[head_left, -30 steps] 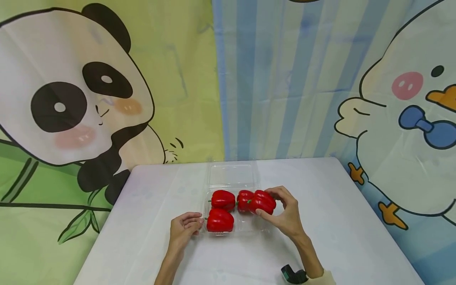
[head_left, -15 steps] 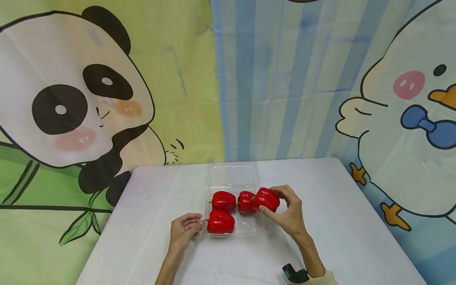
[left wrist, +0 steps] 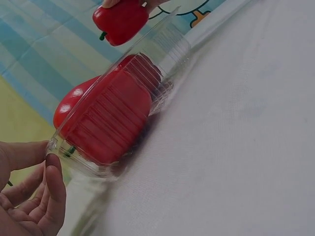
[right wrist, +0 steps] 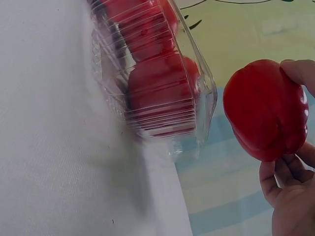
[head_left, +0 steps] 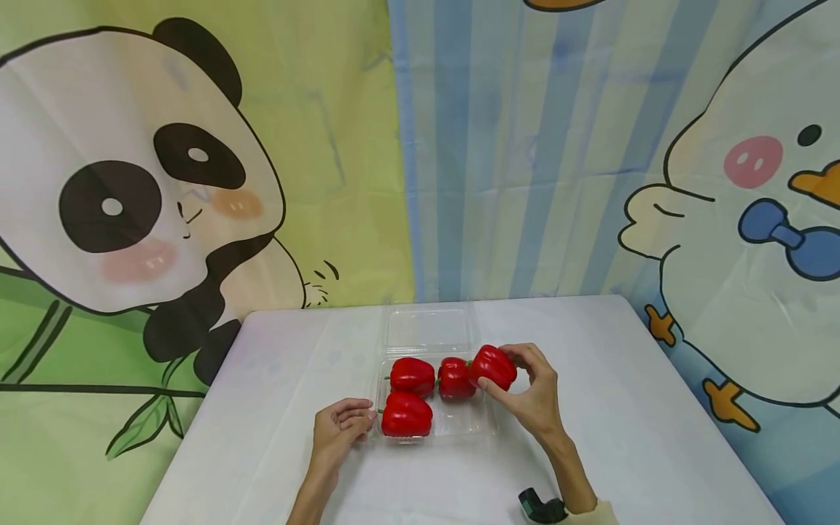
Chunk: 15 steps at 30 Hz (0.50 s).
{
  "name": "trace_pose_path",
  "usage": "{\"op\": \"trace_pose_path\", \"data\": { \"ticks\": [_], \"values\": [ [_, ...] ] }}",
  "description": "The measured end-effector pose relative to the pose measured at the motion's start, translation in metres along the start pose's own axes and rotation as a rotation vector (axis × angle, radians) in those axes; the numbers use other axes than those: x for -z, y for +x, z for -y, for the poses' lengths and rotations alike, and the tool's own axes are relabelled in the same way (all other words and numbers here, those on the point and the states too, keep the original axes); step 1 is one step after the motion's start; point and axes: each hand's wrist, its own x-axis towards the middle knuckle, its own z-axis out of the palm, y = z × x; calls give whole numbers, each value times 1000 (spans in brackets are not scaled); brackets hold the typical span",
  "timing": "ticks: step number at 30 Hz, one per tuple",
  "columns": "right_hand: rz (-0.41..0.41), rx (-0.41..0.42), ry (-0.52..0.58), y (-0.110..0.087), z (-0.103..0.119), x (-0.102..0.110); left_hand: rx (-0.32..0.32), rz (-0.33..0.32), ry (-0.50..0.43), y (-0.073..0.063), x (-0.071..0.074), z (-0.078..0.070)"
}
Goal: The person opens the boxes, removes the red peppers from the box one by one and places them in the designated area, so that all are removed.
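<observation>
A clear plastic clamshell box (head_left: 462, 421) holds three red bell peppers: one at the back left (head_left: 412, 376), one at the front left (head_left: 407, 415), one at the back right (head_left: 456, 380). Thumb and fingers of my left hand (head_left: 343, 430) pinch the box's left rim, plainly seen in the left wrist view at the box corner (left wrist: 53, 145). Above the right side of the box, my right hand (head_left: 534, 394) grips another red bell pepper (head_left: 492, 367) between thumb and fingers. In the right wrist view this pepper (right wrist: 266, 110) is lifted clear of the box wall.
The box's lid (head_left: 429, 328) lies folded back behind it. A white cloth-covered table (head_left: 630, 437) extends around the box. Behind the table hangs a printed curtain (head_left: 485, 146) with a panda and a duck. A dark device (head_left: 542, 506) sits by my right wrist.
My right hand has shifted slightly right with its pepper, drawing it away from the back right one. The left hand keeps its place at the rim. The head view has tilted a little.
</observation>
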Motion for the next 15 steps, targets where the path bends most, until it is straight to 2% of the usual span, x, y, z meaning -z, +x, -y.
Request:
{"op": "trace_pose_path", "data": {
  "ticks": [15],
  "values": [
    [-38, -5, -34, 7, -10, -2, 3, -3, -7, -1, -1, -1]
  ]
}}
